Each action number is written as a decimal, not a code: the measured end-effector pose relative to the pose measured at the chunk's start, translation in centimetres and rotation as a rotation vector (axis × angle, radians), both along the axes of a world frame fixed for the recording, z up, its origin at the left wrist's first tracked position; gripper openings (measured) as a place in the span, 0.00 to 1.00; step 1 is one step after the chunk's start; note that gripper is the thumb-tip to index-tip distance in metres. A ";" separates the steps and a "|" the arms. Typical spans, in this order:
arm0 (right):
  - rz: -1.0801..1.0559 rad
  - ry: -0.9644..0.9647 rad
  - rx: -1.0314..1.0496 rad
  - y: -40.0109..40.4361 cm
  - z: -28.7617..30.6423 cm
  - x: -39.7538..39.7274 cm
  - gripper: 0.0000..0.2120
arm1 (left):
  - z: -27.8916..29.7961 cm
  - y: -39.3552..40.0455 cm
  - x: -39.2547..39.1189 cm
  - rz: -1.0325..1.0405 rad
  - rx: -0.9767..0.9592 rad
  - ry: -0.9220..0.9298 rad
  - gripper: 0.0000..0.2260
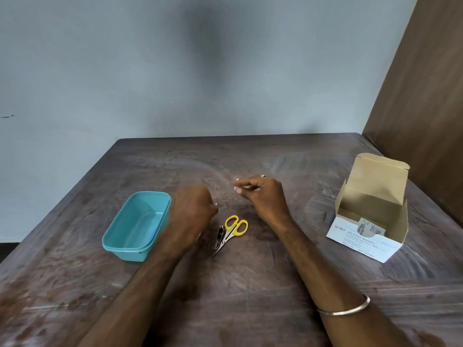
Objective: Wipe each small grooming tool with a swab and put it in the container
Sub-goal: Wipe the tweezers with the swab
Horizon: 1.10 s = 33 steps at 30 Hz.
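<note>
Right hand fingers pinched on a thin white swab packet: light, limp. Left hand curled; contents hidden. Scissors and nail clipper on desk just below the fingers: stiff, slick steel; grip by handles. Container left.

container mouth open; scissors reachable between forearms; table bare behind

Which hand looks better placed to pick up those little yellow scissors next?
Probably the left hand: it hovers nearest the scissors, while the right hand already pinches something small and white.
</note>
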State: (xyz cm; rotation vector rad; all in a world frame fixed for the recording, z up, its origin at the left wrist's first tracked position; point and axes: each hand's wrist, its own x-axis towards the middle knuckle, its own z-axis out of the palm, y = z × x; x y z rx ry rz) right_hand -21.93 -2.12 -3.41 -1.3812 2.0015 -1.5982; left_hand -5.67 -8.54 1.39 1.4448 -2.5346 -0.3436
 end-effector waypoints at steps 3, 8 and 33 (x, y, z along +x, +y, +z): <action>0.013 0.029 0.011 0.0 0.2 0.2 0.07 | 0.9 -0.2 -0.6 -0.006 0.014 0.320 0.08; 0.011 0.116 0.003 0.3 0.4 0.6 0.10 | 0.1 0.0 -2.5 0.050 0.130 0.874 0.06; -0.051 0.282 -0.105 0.2 0.2 0.5 0.09 | -3.4 -1.2 -3.1 -0.072 0.797 1.269 0.03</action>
